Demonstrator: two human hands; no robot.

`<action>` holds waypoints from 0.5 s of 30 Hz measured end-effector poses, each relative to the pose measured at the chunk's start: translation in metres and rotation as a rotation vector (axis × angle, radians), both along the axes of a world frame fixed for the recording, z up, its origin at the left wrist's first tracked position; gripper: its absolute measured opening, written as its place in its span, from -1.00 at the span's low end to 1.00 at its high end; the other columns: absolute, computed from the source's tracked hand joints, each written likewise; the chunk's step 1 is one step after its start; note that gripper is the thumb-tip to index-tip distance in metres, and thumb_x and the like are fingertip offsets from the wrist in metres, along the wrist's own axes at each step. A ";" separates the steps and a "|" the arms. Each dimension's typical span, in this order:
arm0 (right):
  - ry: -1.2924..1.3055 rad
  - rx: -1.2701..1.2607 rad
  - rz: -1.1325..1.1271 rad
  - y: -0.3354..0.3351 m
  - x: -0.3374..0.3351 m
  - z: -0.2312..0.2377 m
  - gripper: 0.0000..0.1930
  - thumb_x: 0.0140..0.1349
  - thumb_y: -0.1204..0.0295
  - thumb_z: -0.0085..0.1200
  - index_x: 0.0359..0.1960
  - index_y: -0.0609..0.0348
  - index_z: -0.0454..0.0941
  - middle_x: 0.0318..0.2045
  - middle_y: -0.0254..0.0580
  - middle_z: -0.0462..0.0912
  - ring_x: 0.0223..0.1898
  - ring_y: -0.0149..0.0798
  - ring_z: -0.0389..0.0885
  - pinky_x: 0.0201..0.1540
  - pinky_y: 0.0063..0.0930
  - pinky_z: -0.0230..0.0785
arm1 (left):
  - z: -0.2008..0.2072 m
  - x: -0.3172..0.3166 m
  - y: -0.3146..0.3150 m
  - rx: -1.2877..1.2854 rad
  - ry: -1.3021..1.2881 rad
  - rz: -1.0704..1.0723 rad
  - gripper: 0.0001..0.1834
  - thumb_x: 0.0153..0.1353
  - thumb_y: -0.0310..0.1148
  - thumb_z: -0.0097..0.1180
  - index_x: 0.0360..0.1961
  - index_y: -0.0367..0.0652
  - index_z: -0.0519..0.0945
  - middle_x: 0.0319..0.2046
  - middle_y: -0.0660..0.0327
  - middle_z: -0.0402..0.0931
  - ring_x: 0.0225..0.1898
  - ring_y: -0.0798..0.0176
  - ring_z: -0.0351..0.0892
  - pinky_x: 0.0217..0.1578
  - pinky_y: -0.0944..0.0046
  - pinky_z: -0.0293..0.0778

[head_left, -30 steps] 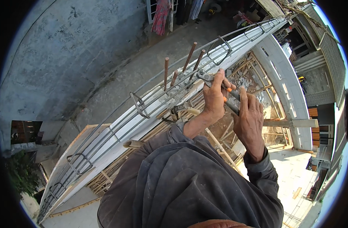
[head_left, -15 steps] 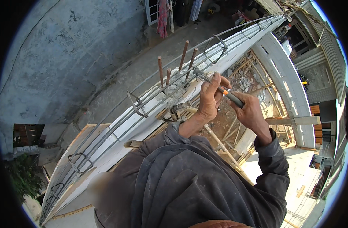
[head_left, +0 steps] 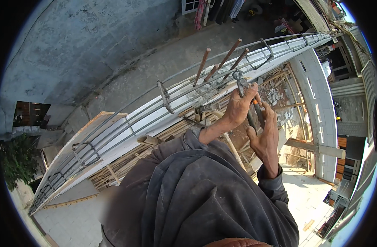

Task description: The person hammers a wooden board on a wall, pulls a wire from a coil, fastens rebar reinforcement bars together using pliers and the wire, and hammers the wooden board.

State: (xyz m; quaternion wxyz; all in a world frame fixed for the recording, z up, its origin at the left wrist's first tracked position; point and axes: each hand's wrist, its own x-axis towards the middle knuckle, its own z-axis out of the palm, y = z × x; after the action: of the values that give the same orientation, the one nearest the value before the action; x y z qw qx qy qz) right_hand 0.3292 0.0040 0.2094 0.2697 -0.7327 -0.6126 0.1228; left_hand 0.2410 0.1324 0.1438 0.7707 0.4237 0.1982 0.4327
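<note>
Pincers [head_left: 239, 84] rise at a slant here, grey metal up top, rounded head near the thin steel bars of a rebar cage [head_left: 164, 97], dark handles banded in orange. Right hand [head_left: 265, 140] is clasped round the lower handles; left hand [head_left: 237, 109] curls at the neck, thumb uppermost, though I can't tell whether it clamps. Just beyond, rusty, blunt-topped rods [head_left: 202, 66] jut up from crumbly grey concrete [head_left: 203, 91].
</note>
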 end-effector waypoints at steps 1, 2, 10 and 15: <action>-0.438 0.179 -0.072 0.001 -0.009 -0.002 -0.21 0.23 0.47 0.37 0.50 0.31 0.33 -0.06 0.01 0.65 -0.13 0.02 0.71 -0.09 -0.16 0.57 | 0.001 0.006 -0.003 0.022 0.039 0.057 -0.46 0.67 0.04 0.01 -0.33 -0.19 0.63 -0.40 0.26 0.59 -0.39 0.42 0.49 -0.28 0.34 0.48; -0.518 0.223 -0.118 0.005 -0.016 -0.006 -0.27 0.20 0.58 0.28 0.45 0.29 0.37 -0.05 0.11 0.63 -0.09 0.15 0.70 -0.05 -0.10 0.56 | 0.002 0.014 -0.010 -0.024 -0.021 0.116 -0.44 0.66 0.09 0.00 -0.30 -0.18 0.65 -0.41 0.29 0.57 -0.40 0.43 0.41 -0.32 0.36 0.41; 0.070 -0.054 0.013 0.015 0.015 -0.016 -0.70 0.41 0.40 0.33 0.08 0.27 0.66 -0.51 -0.04 0.68 -0.40 0.12 0.76 -0.28 -0.05 0.55 | -0.005 -0.039 -0.007 0.408 0.462 0.094 -0.34 0.50 0.17 0.24 0.17 -0.27 0.50 -0.05 0.02 0.62 -0.08 0.21 0.68 0.04 0.12 0.56; 1.253 -0.539 0.233 0.016 0.040 -0.037 -0.54 0.58 0.15 0.17 0.09 0.44 0.63 -0.49 -0.07 0.70 -0.54 -0.22 0.74 -0.48 -0.36 0.52 | -0.014 -0.066 -0.012 0.236 0.495 0.112 -0.32 0.48 0.15 0.26 0.19 -0.35 0.54 0.04 -0.06 0.61 0.04 0.08 0.72 0.01 0.07 0.59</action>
State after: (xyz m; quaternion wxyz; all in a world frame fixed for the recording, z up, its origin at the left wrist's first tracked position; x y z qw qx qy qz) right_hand 0.3695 0.0203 0.1720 0.3663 -0.4942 -0.3641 0.6992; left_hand 0.1751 0.1201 0.1303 0.6191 0.5916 0.3520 0.3778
